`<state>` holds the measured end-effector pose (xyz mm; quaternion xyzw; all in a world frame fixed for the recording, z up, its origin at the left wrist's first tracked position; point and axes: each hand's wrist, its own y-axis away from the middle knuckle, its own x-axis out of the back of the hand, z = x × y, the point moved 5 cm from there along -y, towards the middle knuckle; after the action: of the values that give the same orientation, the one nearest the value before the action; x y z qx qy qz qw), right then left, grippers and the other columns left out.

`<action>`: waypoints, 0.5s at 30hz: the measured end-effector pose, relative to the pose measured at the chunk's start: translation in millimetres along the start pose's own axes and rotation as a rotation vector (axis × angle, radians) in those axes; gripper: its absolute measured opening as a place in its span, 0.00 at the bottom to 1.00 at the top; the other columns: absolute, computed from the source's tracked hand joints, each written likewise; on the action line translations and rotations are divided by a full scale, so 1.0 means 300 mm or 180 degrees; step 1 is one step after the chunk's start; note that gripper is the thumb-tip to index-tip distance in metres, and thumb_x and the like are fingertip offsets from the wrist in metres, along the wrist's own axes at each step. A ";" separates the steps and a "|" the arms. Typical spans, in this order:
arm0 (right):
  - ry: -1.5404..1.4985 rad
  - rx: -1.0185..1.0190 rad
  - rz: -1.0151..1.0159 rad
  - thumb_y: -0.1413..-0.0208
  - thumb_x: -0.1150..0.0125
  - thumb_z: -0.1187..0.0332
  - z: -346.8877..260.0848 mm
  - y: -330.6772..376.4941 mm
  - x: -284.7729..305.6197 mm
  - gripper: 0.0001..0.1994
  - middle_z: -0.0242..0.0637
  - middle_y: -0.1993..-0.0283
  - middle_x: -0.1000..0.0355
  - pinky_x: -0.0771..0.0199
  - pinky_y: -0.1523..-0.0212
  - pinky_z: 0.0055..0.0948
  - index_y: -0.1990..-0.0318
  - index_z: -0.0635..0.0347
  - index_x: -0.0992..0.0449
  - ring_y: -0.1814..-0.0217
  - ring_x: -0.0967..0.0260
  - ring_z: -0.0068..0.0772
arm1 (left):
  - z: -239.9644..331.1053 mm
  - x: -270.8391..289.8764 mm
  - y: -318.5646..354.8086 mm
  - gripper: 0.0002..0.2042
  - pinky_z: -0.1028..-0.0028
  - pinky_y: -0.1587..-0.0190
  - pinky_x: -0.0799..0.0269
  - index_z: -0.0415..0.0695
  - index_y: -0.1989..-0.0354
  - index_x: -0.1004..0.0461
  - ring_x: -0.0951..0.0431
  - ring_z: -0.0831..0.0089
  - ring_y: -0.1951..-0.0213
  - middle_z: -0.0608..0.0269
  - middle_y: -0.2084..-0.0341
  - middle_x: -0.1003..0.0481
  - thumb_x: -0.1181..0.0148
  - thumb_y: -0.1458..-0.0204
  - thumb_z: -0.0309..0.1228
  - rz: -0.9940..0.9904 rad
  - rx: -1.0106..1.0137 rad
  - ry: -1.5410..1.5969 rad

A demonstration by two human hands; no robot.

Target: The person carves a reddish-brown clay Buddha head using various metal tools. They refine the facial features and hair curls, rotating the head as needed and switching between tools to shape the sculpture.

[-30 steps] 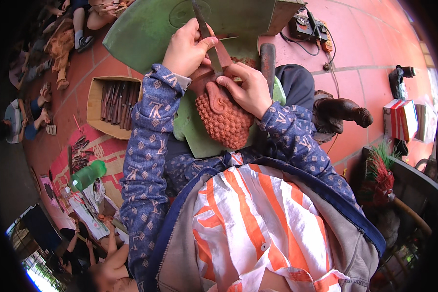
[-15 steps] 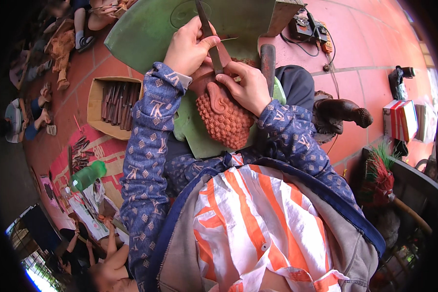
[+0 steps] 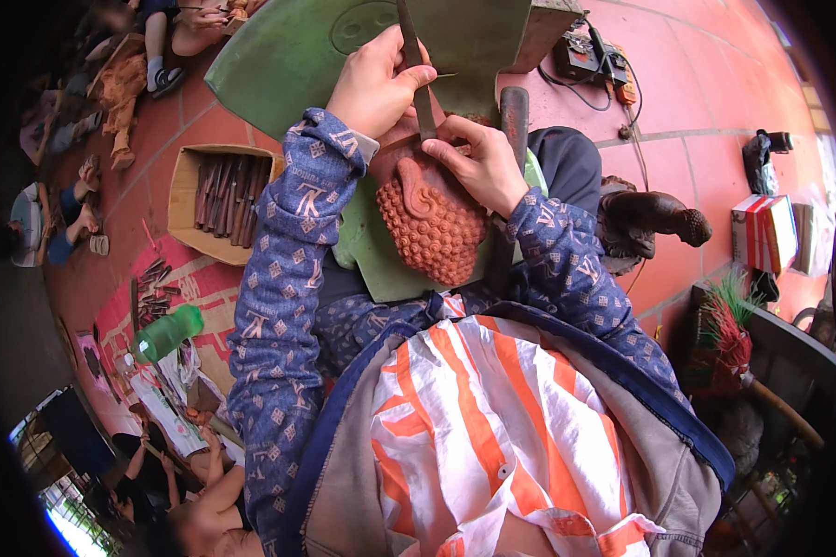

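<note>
A reddish-brown carved head point(image 3: 434, 230), covered in round knobs and with a long ear, lies between my knees on a green support point(image 3: 367, 246). Across its far part runs a long, flat, dark file point(image 3: 421, 104), slanting away from me. My left hand point(image 3: 373, 88) is closed round the file's upper length, thumb pressed along it. My right hand point(image 3: 481, 165) pinches the near end, its thumb on the metal and its fingers partly hidden against the carving. The carving's face side is mostly covered by my hands.
To the left stands a cardboard box point(image 3: 184, 200) of carving tools, with a green bottle point(image 3: 167, 334) nearer me. A dark bar point(image 3: 514, 121) is right of my hands. Farther right are a dark carved figure point(image 3: 650, 212) and a corded power box point(image 3: 581, 58). Other people sit at left.
Both hands and the file have shifted slightly right, and the file's far end has swung right to a steeper slant. The carved head stays nearly in place.
</note>
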<state>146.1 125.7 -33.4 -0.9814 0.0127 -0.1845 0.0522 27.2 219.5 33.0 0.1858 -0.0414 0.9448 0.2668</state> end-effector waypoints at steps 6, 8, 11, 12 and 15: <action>0.0065 0.0252 -0.0103 0.48 0.35 0.62 -0.006 0.030 0.006 0.12 0.43 0.74 0.28 0.30 0.67 0.36 0.69 0.63 0.26 0.70 0.27 0.44 | -0.012 -0.014 0.006 0.07 0.80 0.77 0.23 0.38 0.61 0.34 0.25 0.81 0.72 0.65 0.73 0.27 0.44 0.45 0.23 -0.0160 0.0144 0.0044; 0.0264 0.0272 0.0048 0.48 0.35 0.61 -0.007 0.015 -0.001 0.12 0.44 0.73 0.27 0.29 0.67 0.36 0.69 0.63 0.26 0.69 0.26 0.45 | -0.011 -0.006 -0.011 0.07 0.79 0.77 0.23 0.38 0.60 0.34 0.25 0.80 0.71 0.64 0.72 0.27 0.44 0.45 0.22 -0.0134 0.0031 -0.0076; 0.0124 0.0028 0.0034 0.47 0.36 0.61 -0.009 0.007 0.004 0.12 0.44 0.72 0.26 0.29 0.66 0.36 0.69 0.63 0.26 0.68 0.26 0.45 | 0.006 -0.012 -0.015 0.07 0.79 0.76 0.23 0.39 0.61 0.34 0.26 0.81 0.70 0.65 0.72 0.27 0.43 0.45 0.22 -0.0018 -0.0348 -0.0211; 0.0073 -0.0052 0.0034 0.47 0.36 0.61 -0.006 0.004 0.005 0.12 0.44 0.72 0.26 0.29 0.66 0.36 0.69 0.63 0.26 0.68 0.26 0.45 | 0.010 -0.015 -0.005 0.07 0.79 0.76 0.23 0.39 0.61 0.34 0.25 0.81 0.70 0.65 0.72 0.27 0.43 0.46 0.22 -0.0071 -0.0148 -0.0051; -0.0238 0.0091 -0.0200 0.47 0.36 0.62 0.023 0.033 0.004 0.12 0.44 0.72 0.27 0.29 0.65 0.34 0.68 0.64 0.26 0.68 0.26 0.43 | 0.013 -0.018 0.015 0.07 0.78 0.76 0.22 0.38 0.61 0.33 0.25 0.80 0.71 0.66 0.73 0.27 0.43 0.46 0.22 -0.0146 0.0212 0.0304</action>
<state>149.7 116.6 -40.4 -0.9866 -0.0228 -0.1494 0.0608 30.3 212.2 34.7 0.1502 0.0072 0.9470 0.2838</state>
